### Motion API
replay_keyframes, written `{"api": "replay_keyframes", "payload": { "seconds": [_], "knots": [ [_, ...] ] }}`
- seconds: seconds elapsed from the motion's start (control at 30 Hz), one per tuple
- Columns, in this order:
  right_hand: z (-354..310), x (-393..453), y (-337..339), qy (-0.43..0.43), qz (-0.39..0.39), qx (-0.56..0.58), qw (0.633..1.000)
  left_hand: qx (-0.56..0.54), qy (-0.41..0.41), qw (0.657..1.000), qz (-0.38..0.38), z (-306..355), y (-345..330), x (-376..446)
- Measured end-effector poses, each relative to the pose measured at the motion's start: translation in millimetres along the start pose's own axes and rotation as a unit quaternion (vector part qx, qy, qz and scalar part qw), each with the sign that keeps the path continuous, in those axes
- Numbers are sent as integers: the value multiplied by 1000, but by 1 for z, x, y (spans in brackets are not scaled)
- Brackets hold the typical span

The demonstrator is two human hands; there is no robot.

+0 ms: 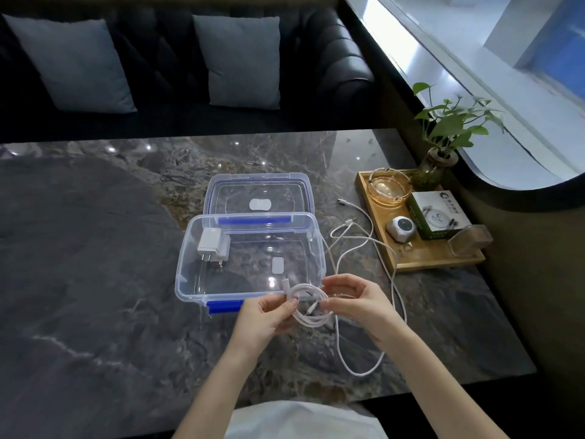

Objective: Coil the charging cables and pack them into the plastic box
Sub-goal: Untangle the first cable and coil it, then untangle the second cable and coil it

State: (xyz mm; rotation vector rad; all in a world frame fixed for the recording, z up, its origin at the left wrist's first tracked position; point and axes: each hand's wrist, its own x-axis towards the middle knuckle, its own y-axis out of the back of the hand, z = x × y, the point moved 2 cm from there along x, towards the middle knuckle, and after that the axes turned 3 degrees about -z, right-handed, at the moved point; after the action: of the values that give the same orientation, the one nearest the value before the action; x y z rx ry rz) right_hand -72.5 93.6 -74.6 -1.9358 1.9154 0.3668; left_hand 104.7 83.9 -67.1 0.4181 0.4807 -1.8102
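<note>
A white charging cable is wound into a small coil (308, 307) held just in front of the clear plastic box (190, 264). My left hand (269, 315) pinches the coil's left side and my right hand (357, 299) grips its right side. Two white charger plugs (212, 243) lie in the box's far left corner. A second white cable (364, 245) sprawls loose on the table to the right of the box and loops down toward the front edge. The box's clear lid (258, 201) with blue seal lies flat behind the box.
A wooden tray (437, 263) at the right holds a glass ashtray (391, 186), a green box (438, 213), a small white device (401, 229) and a clear stand. A potted plant (435, 166) stands behind it. A dark sofa with grey cushions lies beyond the marble table (95, 248).
</note>
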Motion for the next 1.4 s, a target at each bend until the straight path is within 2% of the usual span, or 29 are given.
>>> {"api": "replay_keyframes", "payload": {
  "seconds": [0.13, 0.3, 0.47, 0.7, 0.83, 1.1, 1.17, 1.3, 1.4],
  "knots": [
    [22, -7, -1, -29, -1, -45, 999, 51, 3, 999, 5, -19, 4, -6],
    [53, -14, -6, -50, -4, -114, 992, 106, 53, 991, 68, -54, 11, -9],
    [78, -10, -18, -22, 48, -231, 972, 123, 80, 979, 139, -80, 16, -5],
    [90, -2, -35, 30, 53, -321, 945, 160, 44, 967, 194, -88, 21, 0],
    [90, 0, -36, 54, 36, -377, 924, 226, 20, 949, 217, -91, 22, 2],
    [84, 2, -31, 56, 14, -420, 906, 335, -30, 920, 202, -87, 26, 5],
    [79, 1, -29, 58, 2, -428, 902, 394, -65, 897, 190, -82, 27, 5],
    [55, -7, -25, 70, -38, -458, 886, 532, -163, 820, 132, -55, 26, 8],
    [30, -12, -13, 104, -35, -511, 853, 599, -287, 740, 108, -20, 24, 15]
  ]
}}
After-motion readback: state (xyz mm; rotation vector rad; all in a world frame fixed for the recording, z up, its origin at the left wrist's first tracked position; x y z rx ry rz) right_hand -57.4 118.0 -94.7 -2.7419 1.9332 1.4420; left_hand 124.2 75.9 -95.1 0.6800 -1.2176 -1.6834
